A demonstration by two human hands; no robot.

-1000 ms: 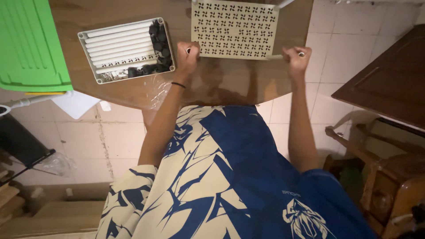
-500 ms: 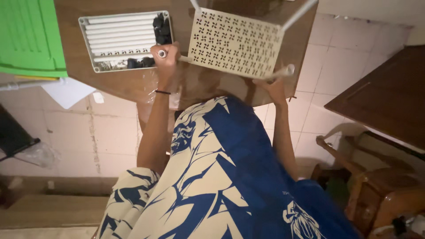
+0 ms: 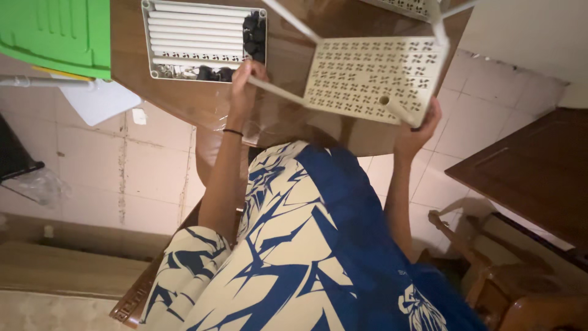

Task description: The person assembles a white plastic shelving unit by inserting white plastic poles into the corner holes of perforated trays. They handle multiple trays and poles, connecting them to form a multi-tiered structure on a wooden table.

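Note:
A cream perforated plastic shelf panel (image 3: 367, 79) with white rods fixed at its corners is held tilted above the brown table (image 3: 184, 110). My left hand (image 3: 244, 86) is closed around one white rod (image 3: 275, 92) that juts from the panel's left corner. At the panel's near right corner, my right hand (image 3: 419, 125) grips a short white leg. A second perforated panel (image 3: 404, 6) shows at the top edge, joined by rods.
A grey tray (image 3: 202, 37) of white rods and black connectors lies on the table beyond my left hand. A green plastic piece (image 3: 55, 30) and a white sheet (image 3: 101, 101) sit at left. Dark wooden furniture (image 3: 533, 178) stands at right over a tiled floor.
The panel has come up off the table and tilted, shifting right. My left hand moved from the panel's edge to a rod, and my right hand rose with the corner.

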